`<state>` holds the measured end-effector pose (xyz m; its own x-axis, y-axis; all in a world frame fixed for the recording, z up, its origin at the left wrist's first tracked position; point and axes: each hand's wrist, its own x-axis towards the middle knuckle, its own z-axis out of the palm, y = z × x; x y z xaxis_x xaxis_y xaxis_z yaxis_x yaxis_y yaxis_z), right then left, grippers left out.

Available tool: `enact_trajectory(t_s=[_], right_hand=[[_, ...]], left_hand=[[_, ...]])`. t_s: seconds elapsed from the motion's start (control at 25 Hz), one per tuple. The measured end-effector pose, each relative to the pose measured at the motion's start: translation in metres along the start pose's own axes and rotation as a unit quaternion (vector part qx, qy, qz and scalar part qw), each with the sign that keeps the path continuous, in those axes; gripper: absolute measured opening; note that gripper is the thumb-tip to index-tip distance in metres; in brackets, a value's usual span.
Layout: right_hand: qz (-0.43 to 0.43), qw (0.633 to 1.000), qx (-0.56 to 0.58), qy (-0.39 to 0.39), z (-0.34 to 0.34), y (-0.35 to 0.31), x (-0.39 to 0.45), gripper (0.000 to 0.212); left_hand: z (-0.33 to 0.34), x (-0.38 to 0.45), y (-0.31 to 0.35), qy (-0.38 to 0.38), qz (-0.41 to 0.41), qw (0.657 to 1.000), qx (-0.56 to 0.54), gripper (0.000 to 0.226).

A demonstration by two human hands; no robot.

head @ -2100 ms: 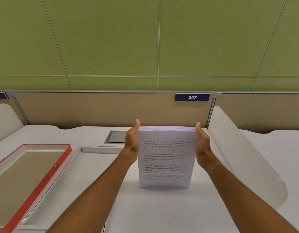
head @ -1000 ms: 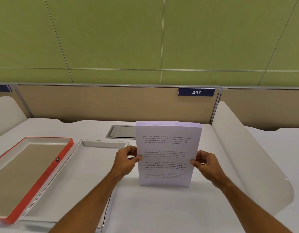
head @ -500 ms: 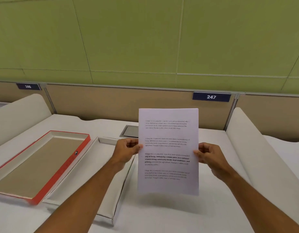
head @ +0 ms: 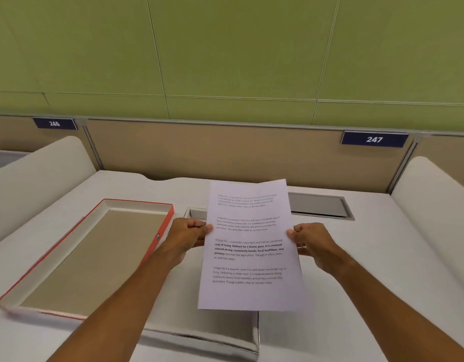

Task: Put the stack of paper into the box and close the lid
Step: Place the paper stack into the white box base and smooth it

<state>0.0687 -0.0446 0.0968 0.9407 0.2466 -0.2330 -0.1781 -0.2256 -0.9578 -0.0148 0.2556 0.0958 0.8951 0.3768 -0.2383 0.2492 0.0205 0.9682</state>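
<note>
Stack of paper (head: 249, 246) held above the white box (head: 225, 333), left hand (head: 187, 237) fingers pinching its 9 o'clock edge, right hand (head: 313, 242) fingers its 3 o'clock edge, red-rimmed lid (head: 95, 253) open-side-up on the surface (head: 356, 322) at 9 o'clock.

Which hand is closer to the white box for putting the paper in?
The left hand. It hovers right over the white box, while the right hand is off to the box's right side. Both grip the paper, so both will likely lower it together.
</note>
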Motion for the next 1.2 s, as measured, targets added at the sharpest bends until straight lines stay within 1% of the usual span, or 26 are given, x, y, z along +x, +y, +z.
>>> enact_trajectory(t_s=[0.08,0.16,0.28,0.36,0.48,0.56,0.68,0.72,0.84,0.96,1.04,1.08,1.2], right_hand=[[0.048,0.998,-0.015,0.029,0.036,0.003,0.006,0.022],[0.094,0.994,-0.011,0.052,0.064,0.008,0.009,0.021],[0.135,0.989,-0.021,0.058,0.097,0.015,0.012,0.009],[0.158,0.984,-0.038,0.066,0.112,0.021,0.012,0.006],[0.179,0.979,-0.064,0.075,0.13,0.027,0.014,0.013],[0.182,0.976,-0.085,0.085,0.139,0.028,0.017,0.017],[0.18,0.966,-0.144,0.117,0.149,0.027,0.018,0.008],[0.176,0.962,-0.167,0.127,0.152,0.027,0.019,0.009],[0.16,0.954,-0.213,0.135,0.157,0.029,0.022,0.018],[0.149,0.944,-0.263,0.134,0.159,0.032,0.023,0.025],[0.142,0.933,-0.302,0.133,0.16,0.032,0.024,0.028],[0.139,0.928,-0.322,0.13,0.162,0.032,0.024,0.027],[0.133,0.917,-0.362,0.106,0.165,0.034,0.022,0.016]], left_hand=[[-0.027,0.013,-0.012,-0.003,-0.033,0.999,0.005,0.007],[-0.046,0.025,-0.024,-0.005,-0.063,0.998,0.013,0.015],[-0.064,0.042,-0.038,-0.007,-0.12,0.992,0.041,0.014],[-0.071,0.051,-0.045,0.001,-0.145,0.987,0.062,0.016],[-0.076,0.061,-0.053,0.001,-0.15,0.98,0.132,0.026],[-0.077,0.065,-0.053,0.009,-0.147,0.975,0.165,0.03],[-0.074,0.068,-0.051,0.02,-0.141,0.968,0.209,0.029],[-0.073,0.068,-0.05,0.024,-0.136,0.964,0.228,0.029],[-0.068,0.067,-0.048,0.032,-0.103,0.943,0.316,0.033],[-0.065,0.065,-0.046,0.001,-0.079,0.925,0.371,0.026],[-0.061,0.064,-0.042,-0.032,-0.076,0.922,0.379,0.023],[-0.06,0.063,-0.038,-0.047,-0.083,0.925,0.368,0.026],[-0.055,0.058,-0.031,-0.079,-0.16,0.945,0.276,0.053]])
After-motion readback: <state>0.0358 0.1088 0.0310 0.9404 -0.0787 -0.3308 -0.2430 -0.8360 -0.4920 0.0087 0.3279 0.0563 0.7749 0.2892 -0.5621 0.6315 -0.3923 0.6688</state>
